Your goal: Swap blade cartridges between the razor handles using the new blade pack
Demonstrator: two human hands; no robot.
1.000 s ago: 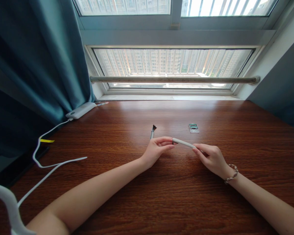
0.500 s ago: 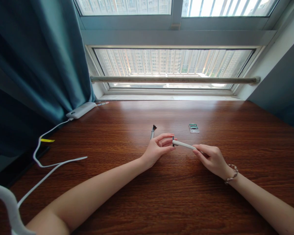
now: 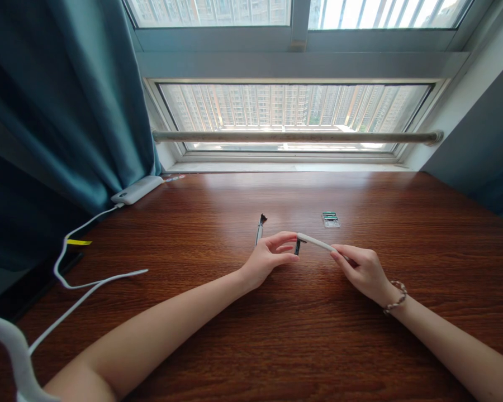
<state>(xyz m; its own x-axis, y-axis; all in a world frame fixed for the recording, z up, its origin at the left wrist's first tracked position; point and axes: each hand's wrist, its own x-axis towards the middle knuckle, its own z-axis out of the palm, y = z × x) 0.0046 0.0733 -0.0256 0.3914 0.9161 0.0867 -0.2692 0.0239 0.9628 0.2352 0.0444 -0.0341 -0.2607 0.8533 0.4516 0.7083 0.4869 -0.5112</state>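
My right hand [image 3: 358, 269] is closed round the lower part of a razor's light-coloured handle [image 3: 317, 241], which points left. My left hand [image 3: 268, 259] pinches the dark razor head [image 3: 297, 247] between thumb below and fingers above. The handle's tip is at the upper end of that head; whether the two are joined I cannot tell. Just beyond my left hand lies a slim grey tool with a dark, ragged tip [image 3: 261, 224], its near end hidden by the hand. Farther right, a clear case with green-striped pieces [image 3: 331, 219] lies flat on the wooden tabletop [image 3: 251, 335].
At the left, a white power bank [image 3: 137, 190] with a white cable [image 3: 77, 223] lies by the blue curtain [image 3: 67, 100]. A curved white bar [image 3: 14, 346] stands at the lower left. Behind the table, a horizontal rail [image 3: 293, 137] crosses the window.
The handle's left end has risen from the middle of the razor head to its upper end. The head now hangs more visibly below it. Both hands keep almost the same places.
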